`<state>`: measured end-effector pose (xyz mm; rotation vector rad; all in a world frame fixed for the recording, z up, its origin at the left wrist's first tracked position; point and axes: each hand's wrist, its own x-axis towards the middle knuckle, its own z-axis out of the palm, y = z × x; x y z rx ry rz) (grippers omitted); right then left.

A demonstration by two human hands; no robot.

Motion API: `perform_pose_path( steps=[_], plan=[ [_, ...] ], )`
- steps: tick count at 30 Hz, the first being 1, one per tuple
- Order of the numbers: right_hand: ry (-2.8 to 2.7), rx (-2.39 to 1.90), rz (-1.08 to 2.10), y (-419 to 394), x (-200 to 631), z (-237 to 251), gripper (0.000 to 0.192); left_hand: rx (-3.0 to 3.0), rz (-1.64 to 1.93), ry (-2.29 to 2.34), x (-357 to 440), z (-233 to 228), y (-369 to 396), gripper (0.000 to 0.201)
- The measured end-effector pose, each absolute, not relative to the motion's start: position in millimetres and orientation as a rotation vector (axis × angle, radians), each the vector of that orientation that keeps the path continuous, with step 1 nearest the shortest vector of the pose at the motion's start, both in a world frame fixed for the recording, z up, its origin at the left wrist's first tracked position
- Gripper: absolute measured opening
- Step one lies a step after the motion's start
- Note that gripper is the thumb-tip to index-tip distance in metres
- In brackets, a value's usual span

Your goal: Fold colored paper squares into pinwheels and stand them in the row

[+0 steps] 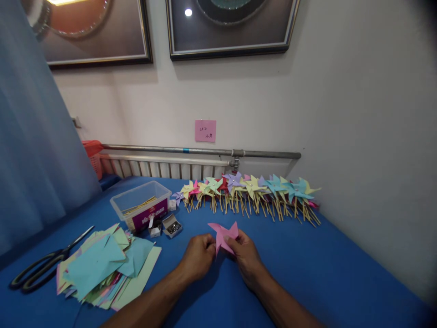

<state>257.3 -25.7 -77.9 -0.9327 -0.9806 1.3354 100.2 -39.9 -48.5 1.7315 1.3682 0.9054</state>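
A pink paper pinwheel [221, 236], its blades folded in, is held up over the blue table between my two hands. My right hand [248, 257] grips it from the right, the thumb pressed on the paper near its middle. On the other side, my left hand [199, 255] is closed, fingers curled at the pinwheel's left edge. Whatever those fingers pinch is too small or hidden to name. No stick shows clearly on the pink pinwheel.
Finished pinwheels [252, 187] on sticks lie in a row along the back. A plastic box [150, 214] holds sticks; beside it sits a small box of metal pins [173, 228]. Cut paper sheets [99, 264] and black-handled scissors [44, 266] lie left on the blue table [307, 273].
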Motion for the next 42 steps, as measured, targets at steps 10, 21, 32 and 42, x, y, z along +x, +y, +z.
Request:
perform_pose_path(
  steps=[10,21,32,42],
  plan=[
    [-1.023,-0.997,1.296,-26,258,-74,0.036,1.722,0.867,1.286,98,-54,-37,0.015],
    [-1.058,-1.082,1.2,-27,264,-63,0.029,1.727,0.741,1.331,91,-53,-35,0.011],
    [-1.018,-1.065,1.247,-23,264,-70,0.032,1.556,0.681,1.239,92,-50,-36,0.006],
    [-0.839,-1.1,1.174,-25,266,-62,0.044,1.284,0.846,1.216,98,-50,-30,0.012]
  ],
)
